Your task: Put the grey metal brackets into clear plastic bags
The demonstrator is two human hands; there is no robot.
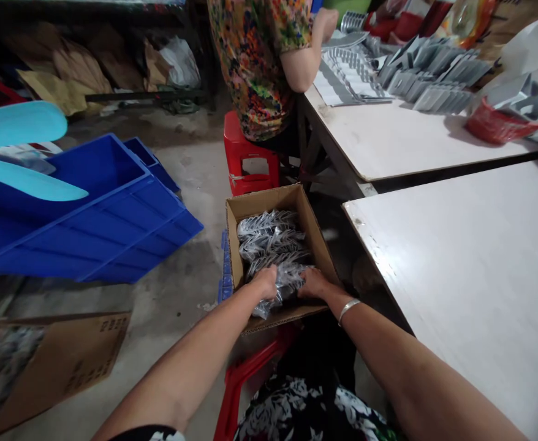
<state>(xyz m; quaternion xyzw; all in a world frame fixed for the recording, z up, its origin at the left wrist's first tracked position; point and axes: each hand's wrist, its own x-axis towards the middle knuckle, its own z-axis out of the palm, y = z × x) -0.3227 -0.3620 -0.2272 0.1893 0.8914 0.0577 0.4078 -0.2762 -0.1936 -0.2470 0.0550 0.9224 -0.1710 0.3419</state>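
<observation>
A cardboard box stands open in front of me, with rows of plastic-wrapped metal parts inside it. At its near end, my left hand and my right hand grip the two sides of a clear plastic-wrapped bundle. The fingers of both hands are curled round the bundle, and their tips are partly hidden by the plastic. The bundle lies within the box walls, beside the other rows.
Left are a blue crate, a turquoise fan and another cardboard box. A co-worker sits on a red stool. White tables stand right, the farther one bearing grey metal brackets and a red basket.
</observation>
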